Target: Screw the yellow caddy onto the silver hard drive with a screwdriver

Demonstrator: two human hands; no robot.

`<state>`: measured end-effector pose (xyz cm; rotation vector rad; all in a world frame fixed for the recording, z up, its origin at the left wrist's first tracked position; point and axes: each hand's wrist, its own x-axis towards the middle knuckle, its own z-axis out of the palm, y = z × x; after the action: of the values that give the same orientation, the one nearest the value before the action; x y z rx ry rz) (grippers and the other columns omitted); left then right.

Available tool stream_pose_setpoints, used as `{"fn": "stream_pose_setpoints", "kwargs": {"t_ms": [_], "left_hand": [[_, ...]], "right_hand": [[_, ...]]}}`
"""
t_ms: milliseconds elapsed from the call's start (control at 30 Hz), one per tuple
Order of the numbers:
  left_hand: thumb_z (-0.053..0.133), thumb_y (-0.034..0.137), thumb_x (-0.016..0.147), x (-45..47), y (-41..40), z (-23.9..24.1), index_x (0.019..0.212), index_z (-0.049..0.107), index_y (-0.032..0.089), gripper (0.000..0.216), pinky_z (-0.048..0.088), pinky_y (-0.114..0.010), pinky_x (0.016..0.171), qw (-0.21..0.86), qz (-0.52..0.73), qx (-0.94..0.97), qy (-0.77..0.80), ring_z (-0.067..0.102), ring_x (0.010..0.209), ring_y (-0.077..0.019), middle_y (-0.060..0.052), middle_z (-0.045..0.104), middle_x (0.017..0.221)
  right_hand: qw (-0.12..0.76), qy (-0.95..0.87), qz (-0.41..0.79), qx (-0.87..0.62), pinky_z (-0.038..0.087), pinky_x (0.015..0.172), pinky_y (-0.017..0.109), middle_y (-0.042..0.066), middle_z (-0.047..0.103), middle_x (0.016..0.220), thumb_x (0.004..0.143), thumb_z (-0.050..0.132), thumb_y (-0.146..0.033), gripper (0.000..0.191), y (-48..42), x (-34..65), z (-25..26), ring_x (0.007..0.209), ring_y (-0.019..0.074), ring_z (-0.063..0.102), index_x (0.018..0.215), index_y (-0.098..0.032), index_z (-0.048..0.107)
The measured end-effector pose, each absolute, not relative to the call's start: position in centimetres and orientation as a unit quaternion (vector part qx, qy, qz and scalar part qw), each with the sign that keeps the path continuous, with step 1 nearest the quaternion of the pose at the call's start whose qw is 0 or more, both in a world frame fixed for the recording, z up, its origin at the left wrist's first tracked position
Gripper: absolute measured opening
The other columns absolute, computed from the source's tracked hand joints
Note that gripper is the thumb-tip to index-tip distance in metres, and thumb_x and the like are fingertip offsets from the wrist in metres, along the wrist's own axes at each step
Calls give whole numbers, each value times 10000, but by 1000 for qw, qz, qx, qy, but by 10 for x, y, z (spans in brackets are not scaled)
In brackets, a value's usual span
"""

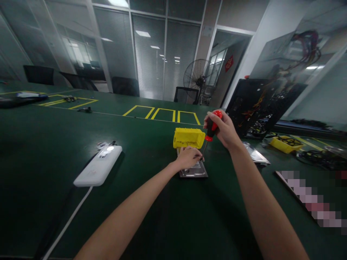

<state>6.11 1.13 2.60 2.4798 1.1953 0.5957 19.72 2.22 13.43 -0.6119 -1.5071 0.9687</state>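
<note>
A silver hard drive (194, 172) lies flat on the green table, partly covered by my left hand (187, 157). The fingers of that hand are curled together over the drive, close to the screwdriver's tip; whatever they pinch is too small to make out. My right hand (224, 129) is wrapped round the red and black handle of a screwdriver (211, 127). Its thin shaft points down at the drive's right side, tilted slightly. Directly behind the drive stands a small yellow plastic bin (187, 138), its open side facing me.
On the left lies a white power bank (101, 167) with a white cable. A black computer case (252, 104) with loose wires stands at the back right. Near it are a silver metal part (256, 154), another yellow bin (286, 143) and black cables (316, 159). Yellow tape outlines (163, 109) mark the table.
</note>
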Motion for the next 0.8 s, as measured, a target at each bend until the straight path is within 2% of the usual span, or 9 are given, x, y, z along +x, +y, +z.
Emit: {"fn": "stream_pose_setpoints", "kwargs": {"t_ms": [133, 267, 367, 467, 667, 800], "left_hand": [[387, 273, 911, 61, 11, 28, 947, 674, 261, 290, 316, -404, 929, 164, 198, 871, 418, 466, 1138, -236, 36, 625, 1164], [372, 281, 914, 62, 11, 27, 962, 674, 265, 305, 319, -405, 924, 169, 198, 870, 419, 464, 1137, -240, 38, 621, 1169], [380, 261, 905, 61, 12, 26, 977, 667, 269, 296, 325, -403, 915, 174, 206, 869, 416, 473, 1123, -236, 46, 624, 1165], [391, 210, 888, 60, 12, 26, 975, 666, 270, 294, 326, -395, 912, 173, 208, 869, 413, 476, 1125, -227, 50, 625, 1170], [381, 159, 876, 61, 13, 25, 956, 672, 267, 320, 329, -393, 908, 166, 215, 870, 411, 484, 1126, -227, 43, 631, 1164], [380, 162, 875, 61, 12, 24, 952, 679, 276, 329, 322, -406, 914, 160, 207, 869, 419, 480, 1122, -239, 49, 624, 1177]], "right_hand": [[609, -622, 414, -265, 465, 529, 221, -52, 572, 656, 715, 712, -322, 289, 26, 200, 132, 522, 80, 546, 791, -225, 450], [614, -609, 416, -282, 426, 483, 208, -67, 524, 626, 714, 708, -335, 282, 28, 203, 132, 481, 67, 495, 822, -236, 467], [596, -608, 444, -281, 468, 528, 237, -40, 528, 680, 778, 593, -433, 231, 27, 205, 135, 530, 85, 515, 873, -237, 515], [581, -613, 458, -278, 500, 581, 268, -19, 521, 694, 808, 509, -466, 259, 27, 206, 136, 569, 101, 528, 882, -222, 551], [613, -589, 446, -279, 530, 641, 260, -10, 558, 759, 745, 646, -359, 191, 28, 205, 135, 686, 109, 567, 804, -203, 552], [605, -601, 453, -261, 517, 629, 247, -30, 559, 681, 761, 653, -361, 205, 27, 204, 133, 618, 97, 559, 785, -215, 510]]}}
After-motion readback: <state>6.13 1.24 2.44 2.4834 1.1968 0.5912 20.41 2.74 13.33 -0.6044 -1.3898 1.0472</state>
